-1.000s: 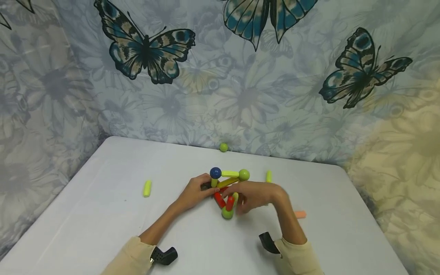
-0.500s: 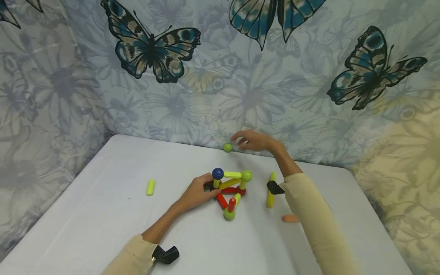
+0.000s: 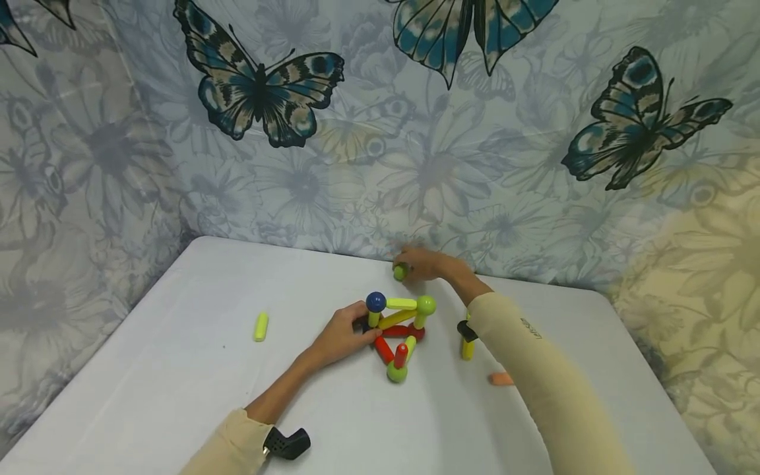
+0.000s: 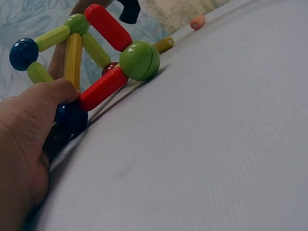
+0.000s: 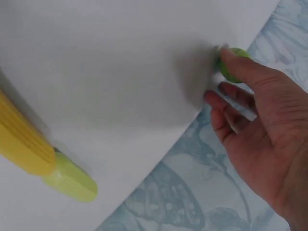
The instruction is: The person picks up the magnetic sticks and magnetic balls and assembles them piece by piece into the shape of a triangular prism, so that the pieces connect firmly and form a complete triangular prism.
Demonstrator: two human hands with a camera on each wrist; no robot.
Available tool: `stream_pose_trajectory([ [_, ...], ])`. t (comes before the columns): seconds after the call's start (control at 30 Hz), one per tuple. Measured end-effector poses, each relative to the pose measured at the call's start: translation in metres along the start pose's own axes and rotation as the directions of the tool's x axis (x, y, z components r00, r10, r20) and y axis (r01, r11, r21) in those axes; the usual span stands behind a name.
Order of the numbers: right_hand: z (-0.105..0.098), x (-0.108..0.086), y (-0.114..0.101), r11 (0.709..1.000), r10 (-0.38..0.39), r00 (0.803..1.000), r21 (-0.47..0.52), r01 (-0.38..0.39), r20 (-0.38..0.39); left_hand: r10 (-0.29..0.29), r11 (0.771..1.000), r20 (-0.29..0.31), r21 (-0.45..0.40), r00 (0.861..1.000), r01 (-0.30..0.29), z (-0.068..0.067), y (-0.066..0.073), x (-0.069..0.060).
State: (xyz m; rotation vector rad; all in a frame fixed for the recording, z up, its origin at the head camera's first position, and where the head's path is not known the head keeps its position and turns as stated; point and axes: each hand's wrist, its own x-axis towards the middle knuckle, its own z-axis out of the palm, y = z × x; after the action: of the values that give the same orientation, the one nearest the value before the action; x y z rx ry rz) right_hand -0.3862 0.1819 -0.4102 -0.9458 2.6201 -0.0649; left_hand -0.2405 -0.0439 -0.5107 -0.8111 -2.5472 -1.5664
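Left hand (image 3: 341, 336): grips the rod-and-ball frame (image 3: 398, 318) at a low corner; thumb clear, fingers largely out of sight.
Right hand (image 3: 420, 264): pinches the loose green ball (image 5: 236, 72), beyond the frame at the far table edge; thumb across the ball in the right wrist view, blurred in the head view.
Frame: stands on the white table (image 3: 148, 382), just right of the left hand.
Lower blue ball (image 4: 72, 118): sits under the left thumb; mostly covered in the head view.
Upper blue ball (image 3: 376, 302): tops the frame, just beyond the left hand.
Upright red rod (image 4: 108, 29): rises from a green corner ball (image 4: 139, 60); full length in the left wrist view, foreshortened in the head view.
Single lime rod (image 3: 261, 326): lies left of the left hand, well apart.
Yellow rod (image 3: 468, 349): meets a second lime rod (image 5: 72, 178) near the right forearm; join visible only in the right wrist view.
Orange rod (image 3: 501, 379): lies beside the right sleeve (image 3: 546, 376).
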Motion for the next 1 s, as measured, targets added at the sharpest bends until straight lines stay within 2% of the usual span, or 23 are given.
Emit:
stream_pose_trajectory([
  [0.17,0.002,-0.013,-0.003,0.996,0.027,1.000,0.083,-0.026,-0.010,0.007,1.000,-0.010,-0.001,1.000,-0.007,0.000,0.001,-0.002],
  [0.23,0.002,-0.022,-0.001,0.990,0.031,0.998,0.139,-0.024,-0.050,0.006,1.000,-0.006,-0.001,1.000,-0.006,0.001,0.000,-0.002],
  [0.3,0.000,-0.035,0.001,0.984,0.038,0.991,0.179,-0.014,-0.128,0.007,1.000,0.000,-0.002,1.000,-0.007,0.001,0.000,-0.001],
  [0.47,-0.020,-0.078,-0.007,0.968,0.039,0.948,0.246,0.043,-0.316,0.004,1.000,0.001,-0.008,1.000,-0.004,0.002,0.000,-0.002],
  [0.6,-0.036,-0.115,-0.028,0.965,0.021,0.920,0.250,0.084,-0.390,-0.009,1.000,-0.003,-0.010,1.000,0.009,0.003,0.000,0.000],
  [0.7,-0.038,-0.141,-0.049,0.956,-0.005,0.926,0.271,0.115,-0.377,-0.003,1.000,-0.002,-0.007,1.000,0.003,0.003,0.001,0.001],
  [0.8,-0.034,-0.160,-0.071,0.943,-0.082,0.951,0.285,0.171,-0.297,0.012,1.000,0.000,-0.008,1.000,-0.012,0.003,0.001,0.002],
  [0.87,-0.030,-0.165,-0.083,0.935,-0.144,0.962,0.286,0.209,-0.230,0.018,1.000,0.001,-0.011,1.000,-0.018,0.002,0.001,0.002],
  [1.0,-0.018,-0.164,-0.099,0.927,-0.235,0.962,0.264,0.265,-0.139,0.036,0.999,-0.001,-0.031,0.999,-0.036,0.003,0.000,0.001],
])
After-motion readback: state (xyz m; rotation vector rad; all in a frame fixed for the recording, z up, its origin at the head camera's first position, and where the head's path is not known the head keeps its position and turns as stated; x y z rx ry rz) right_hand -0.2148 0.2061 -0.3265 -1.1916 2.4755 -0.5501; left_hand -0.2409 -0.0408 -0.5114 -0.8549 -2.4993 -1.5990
